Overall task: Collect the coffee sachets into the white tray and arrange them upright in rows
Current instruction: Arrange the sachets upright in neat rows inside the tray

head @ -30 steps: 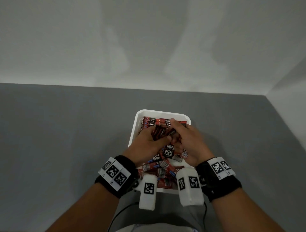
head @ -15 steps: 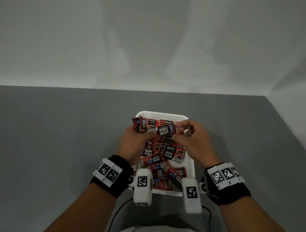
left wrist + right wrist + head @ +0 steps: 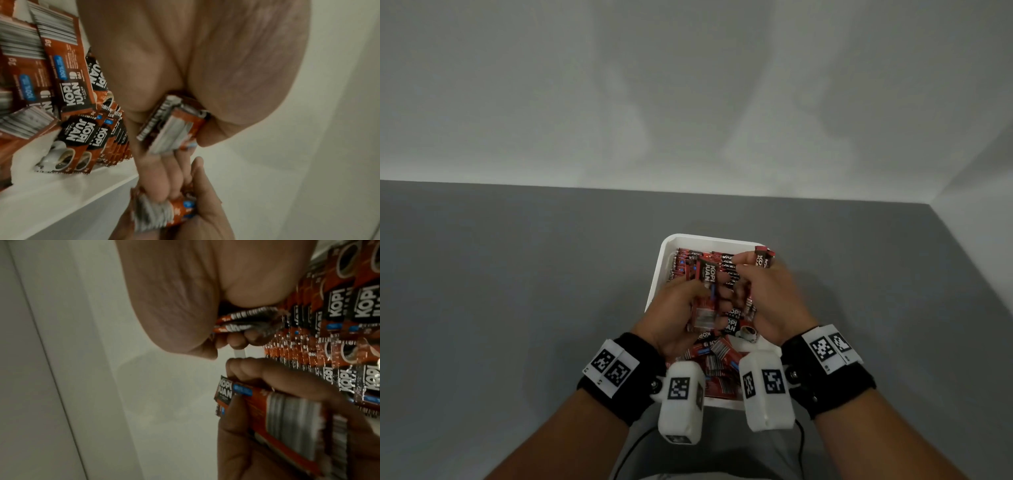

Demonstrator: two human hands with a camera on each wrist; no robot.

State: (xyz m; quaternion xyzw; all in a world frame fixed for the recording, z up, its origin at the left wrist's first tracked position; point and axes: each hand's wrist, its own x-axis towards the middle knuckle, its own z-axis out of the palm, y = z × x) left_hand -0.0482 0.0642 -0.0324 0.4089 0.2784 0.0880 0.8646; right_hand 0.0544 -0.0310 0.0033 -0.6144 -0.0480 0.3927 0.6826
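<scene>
1. White tray (image 3: 654,287) low centre of head view, on grey counter (image 3: 517,308); both hands working over it.
2. Left hand (image 3: 674,318) clenched around a small stack of coffee sachets (image 3: 707,284), held on end with the printed face toward the camera; probably squared up so the stack can drop in as one upright block.
3. Right hand (image 3: 767,294) pinching a couple more sachets, top ends poking out above the fingers (image 3: 763,257) near the tray's upper right corner. Right wrist view shows the same: sachet edges (image 3: 246,321) nipped between thumb and fingers.
4. Upright rows (image 3: 688,265) already standing along the upper part of the tray, packed face to face so they prop each other up.
5. Loose sachets (image 3: 717,359) lying flat and crossed in the lower part of the tray, not yet stood up.
6. Judged step: adding held sachets to the standing rows; roughly midway.
7. Likely risk: standing row toppling when new ones get pushed in.
</scene>
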